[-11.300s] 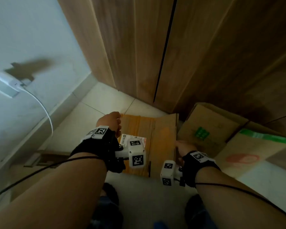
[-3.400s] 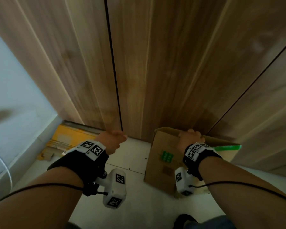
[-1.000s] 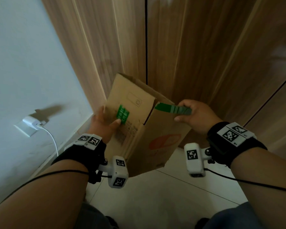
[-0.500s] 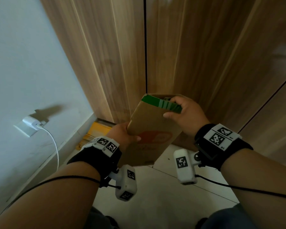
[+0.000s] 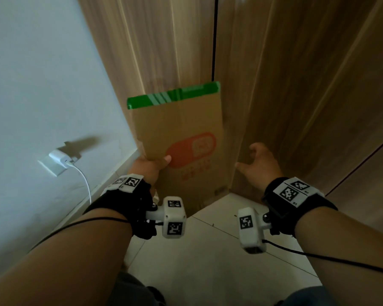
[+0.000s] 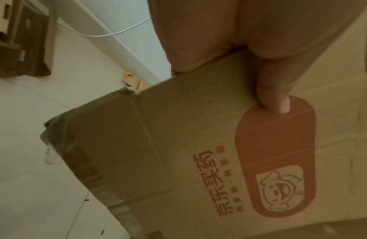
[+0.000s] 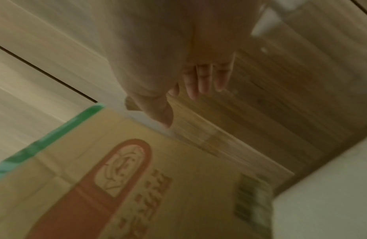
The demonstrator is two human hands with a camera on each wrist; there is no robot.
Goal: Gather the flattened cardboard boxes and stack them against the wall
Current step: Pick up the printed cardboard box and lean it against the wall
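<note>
A person's left hand (image 5: 149,167) grips a flattened cardboard box (image 5: 186,138) by its left edge, thumb pressed on the front face at the end of an orange logo (image 5: 191,150), in a corner where a white wall (image 5: 42,85) meets wood-grain panels (image 5: 274,85). The box stands upright in front of the panels, its green-taped top edge (image 5: 174,96) uppermost. Its lower end is cut off behind the left wrist camera (image 5: 174,217), so whether it rests on the tiled floor (image 5: 208,261) cannot be told from the head view. The fingers behind the cardboard are hidden.

The right hand (image 5: 260,167) hangs just beside the box's right edge, fingers loosely spread and holding nothing; the right wrist view, badly blurred, shows the fingers (image 7: 205,79) apart from the cardboard against the wood.

In the left wrist view, brown packing tape (image 6: 100,145) wraps the box's bottom flap, and a scrap of yellowish cardboard (image 6: 133,80) shows behind it at the baseboard, mostly hidden. A white charger (image 5: 60,159) sits in a wall socket, its cable (image 5: 85,182) trailing down the wall. The printed characters under the logo are legible only from the left wrist.
</note>
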